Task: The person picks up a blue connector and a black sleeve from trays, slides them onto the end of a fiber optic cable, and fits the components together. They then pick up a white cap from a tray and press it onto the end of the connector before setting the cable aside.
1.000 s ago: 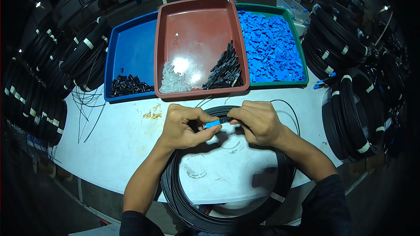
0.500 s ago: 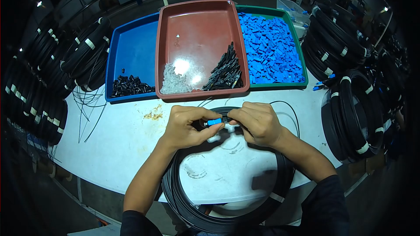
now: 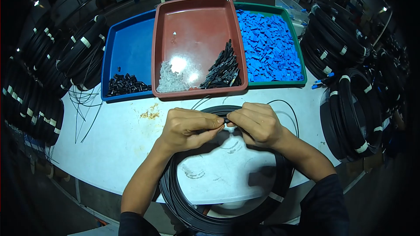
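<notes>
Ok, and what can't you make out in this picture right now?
Small dark piece: head view, mostly covered by the left hand and right hand.
Black cable coil: head view, partly covered by both hands.
Clear pieces: head view, too small to count.
Stacked coils at far left: head view, outer edges lost in darkness.

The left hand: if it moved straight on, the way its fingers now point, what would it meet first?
The left hand would probably meet the right hand at its fingertips, just past a small dark piece between them; depth is hard to judge here.
</notes>
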Demonstrator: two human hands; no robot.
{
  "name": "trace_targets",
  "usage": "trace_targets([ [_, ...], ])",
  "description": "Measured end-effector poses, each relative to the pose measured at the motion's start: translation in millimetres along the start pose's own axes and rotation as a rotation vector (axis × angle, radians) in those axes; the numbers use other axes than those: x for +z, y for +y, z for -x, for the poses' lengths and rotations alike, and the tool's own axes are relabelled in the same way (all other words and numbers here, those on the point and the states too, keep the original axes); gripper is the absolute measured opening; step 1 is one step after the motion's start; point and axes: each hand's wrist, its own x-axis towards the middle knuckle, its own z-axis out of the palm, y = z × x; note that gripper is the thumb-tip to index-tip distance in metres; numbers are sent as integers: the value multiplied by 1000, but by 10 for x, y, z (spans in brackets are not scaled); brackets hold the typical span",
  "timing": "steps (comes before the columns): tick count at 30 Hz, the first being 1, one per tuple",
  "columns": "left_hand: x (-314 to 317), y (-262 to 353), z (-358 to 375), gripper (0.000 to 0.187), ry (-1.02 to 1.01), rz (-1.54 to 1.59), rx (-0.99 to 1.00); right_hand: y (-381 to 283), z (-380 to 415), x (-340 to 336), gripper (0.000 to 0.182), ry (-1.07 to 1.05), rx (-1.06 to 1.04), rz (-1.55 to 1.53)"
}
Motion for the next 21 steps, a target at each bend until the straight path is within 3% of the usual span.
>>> trace_targets([
  [5, 2, -29, -6, 17, -25, -91, 119, 17, 1, 3, 21, -25, 78, -117],
  [11, -8, -50, 27, 16, 17, 2, -12, 12, -7, 9, 19, -9, 73, -62],
  [21, -9, -46, 19, 15, -3, 3, -5, -2, 4, 14, 19, -27, 123, -79],
])
